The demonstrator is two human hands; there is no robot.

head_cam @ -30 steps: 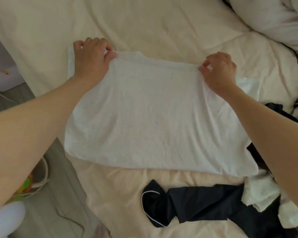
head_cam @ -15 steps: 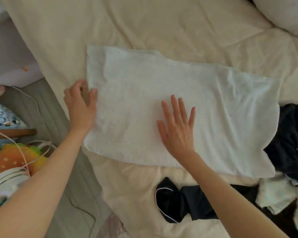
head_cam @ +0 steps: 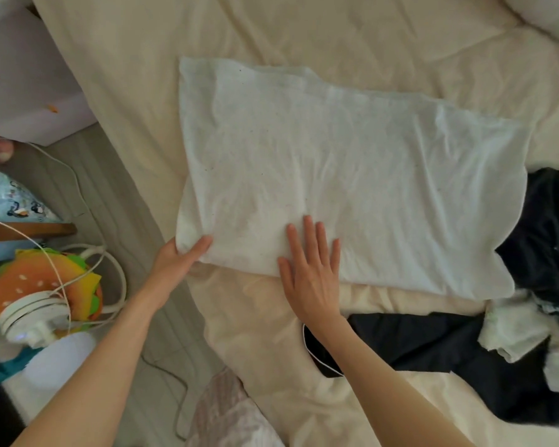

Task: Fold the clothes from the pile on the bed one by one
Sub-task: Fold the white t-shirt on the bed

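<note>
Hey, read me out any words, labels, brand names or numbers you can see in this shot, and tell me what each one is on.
None can be read.
White garment: no print or label visible.
Dark clothes: no lettering visible.
Blue patterned item beside the bed: cartoon-like figures, too blurred to tell whether there is any text.
Burger-shaped toy: no writing.

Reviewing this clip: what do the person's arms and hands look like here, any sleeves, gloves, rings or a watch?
Both forearms are bare as far as the picture shows, with no sleeve in view. The left hand and the right hand wear no gloves. No ring, watch, bracelet or other marking shows on either hand or wrist. The left hand's fingers are partly hidden under cloth, so they cannot be checked fully.
</note>
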